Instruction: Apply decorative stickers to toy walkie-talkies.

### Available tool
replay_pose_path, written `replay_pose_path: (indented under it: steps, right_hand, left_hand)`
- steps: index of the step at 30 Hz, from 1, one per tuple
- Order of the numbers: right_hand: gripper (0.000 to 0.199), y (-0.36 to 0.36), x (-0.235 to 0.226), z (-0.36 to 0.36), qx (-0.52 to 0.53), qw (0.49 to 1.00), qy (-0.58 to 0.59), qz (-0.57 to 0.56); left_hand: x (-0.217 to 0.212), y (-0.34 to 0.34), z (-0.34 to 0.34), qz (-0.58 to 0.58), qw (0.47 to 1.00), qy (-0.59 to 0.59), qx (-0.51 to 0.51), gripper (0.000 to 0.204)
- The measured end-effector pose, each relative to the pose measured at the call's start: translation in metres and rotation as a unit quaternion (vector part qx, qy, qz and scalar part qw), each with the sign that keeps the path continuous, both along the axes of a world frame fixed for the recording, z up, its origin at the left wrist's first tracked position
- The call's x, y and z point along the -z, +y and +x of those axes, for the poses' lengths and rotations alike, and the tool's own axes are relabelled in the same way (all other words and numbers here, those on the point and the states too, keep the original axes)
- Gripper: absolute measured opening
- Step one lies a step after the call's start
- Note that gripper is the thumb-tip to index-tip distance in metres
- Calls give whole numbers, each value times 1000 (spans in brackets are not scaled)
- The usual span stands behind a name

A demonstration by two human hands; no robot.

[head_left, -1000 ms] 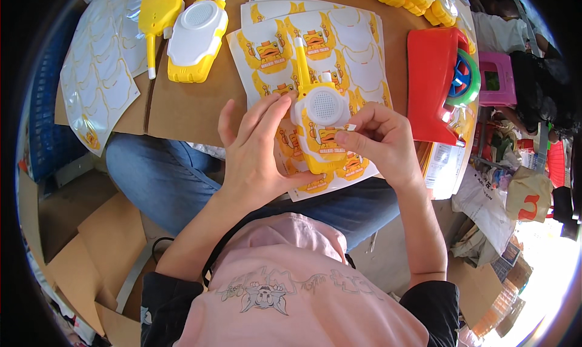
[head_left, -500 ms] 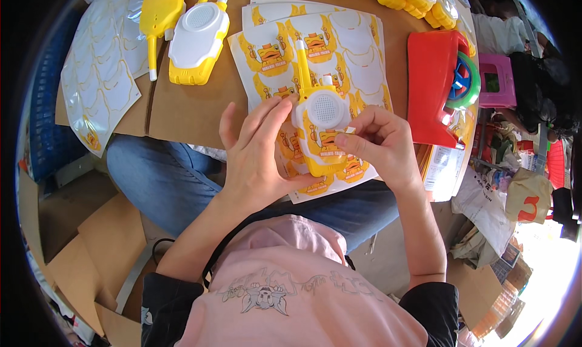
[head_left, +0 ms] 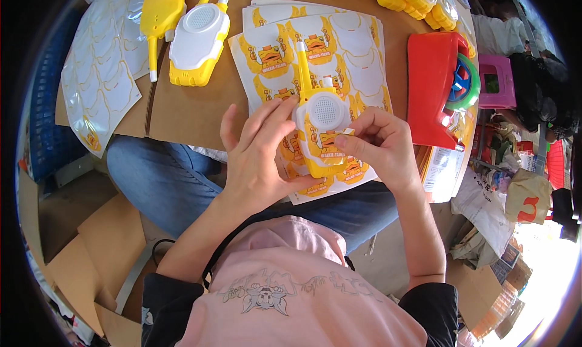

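Note:
A yellow and white toy walkie-talkie (head_left: pixel 325 109) lies on a sheet of cartoon duck stickers (head_left: pixel 270 59), its antenna pointing away from me. A duck sticker (head_left: pixel 329 142) covers its lower front, below the round speaker grille. My left hand (head_left: pixel 257 156) steadies the toy, thumb at the bottom end and fingertips along the upper left side. At the sticker's right edge, my right hand (head_left: pixel 383 146) pinches a small white piece (head_left: pixel 347 131) between thumb and forefinger. What that piece is cannot be made out.
Two more toy walkie-talkies, one face up (head_left: pixel 200 41) and one back up (head_left: pixel 161 12), lie at the far left beside a mostly used sticker sheet (head_left: pixel 100 74). To the right stands a red tape dispenser (head_left: pixel 427 86) with a green roll. Yellow toy parts (head_left: pixel 418 1) are piled at the far right.
Hardly anything differs. The fingers of my left hand have shifted slightly, and the small white piece in my right hand has tilted a little. The toy stays in place.

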State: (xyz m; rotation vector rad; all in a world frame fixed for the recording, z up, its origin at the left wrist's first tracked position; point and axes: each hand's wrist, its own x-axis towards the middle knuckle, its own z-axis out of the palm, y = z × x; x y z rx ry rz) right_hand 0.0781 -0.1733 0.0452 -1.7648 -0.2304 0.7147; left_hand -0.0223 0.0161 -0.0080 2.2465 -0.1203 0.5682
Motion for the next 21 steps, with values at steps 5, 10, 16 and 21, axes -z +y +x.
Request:
replay_pose_path:
  steps: [5, 10, 16, 21]
  right_hand:
    - [17, 0, -1, 0, -4, 1000, -8, -12]
    - [17, 2, -3, 0, -6, 1000, -9, -14]
    - [17, 0, -1, 1, -7, 1000, -10, -21]
    - [17, 1, -2, 0, -1, 1000, -10, -22]
  left_hand:
    - [0, -1, 0, 11, 1000, 2, 1, 69]
    - [-6, 1, 0, 38, 999, 28, 7, 67]
    - [1, 2, -3, 86, 996, 15, 28, 63]
    - [3, 1, -4, 134, 990, 31, 20, 52]
